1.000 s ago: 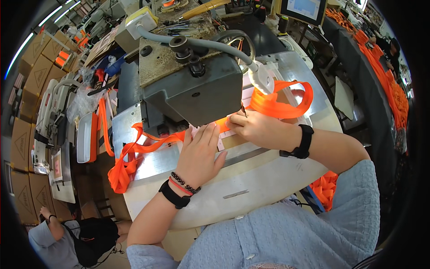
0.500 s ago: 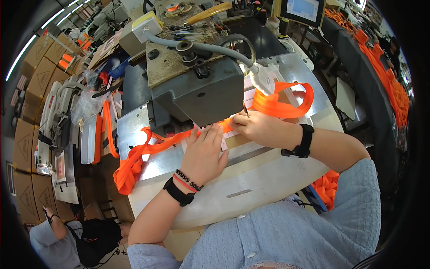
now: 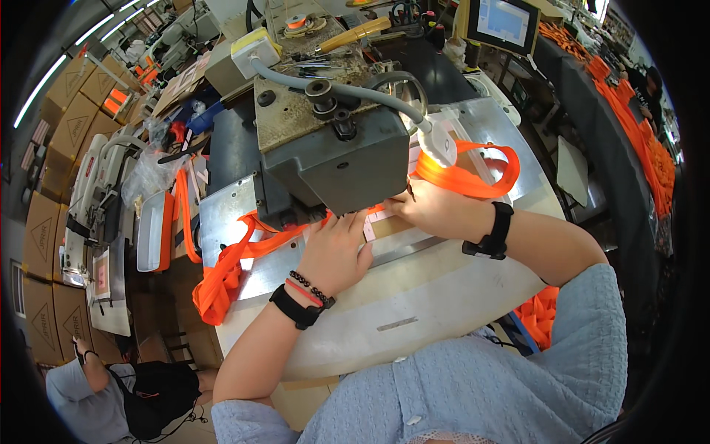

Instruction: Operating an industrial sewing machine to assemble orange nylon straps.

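A long orange webbing strap (image 3: 266,240) runs across the metal plate below the grey sewing machine head (image 3: 336,166). My left hand (image 3: 336,248) lies with fingers stretched forward on the strap, its fingertips at the lower edge of the head. To the right, my right hand (image 3: 444,211) has its fingers curled in on the strap, their tips partly hidden by the head. A small dark pointed thing shows beside that hand; I cannot tell what it is. Between the hands sits a pale pink strip (image 3: 370,231). The strap's right end forms a loop (image 3: 503,174).
A lamp with a grey cable (image 3: 436,144) hangs over the plate. Bunched strap (image 3: 214,292) lies at the table's left edge, near an orange-and-white tray (image 3: 154,233). A screen (image 3: 503,22) stands at the back right. Another person (image 3: 111,396) is at the lower left.
The whole view has shifted slightly. Both hands sit a little further in under the machine head, and less of the strap shows between them.
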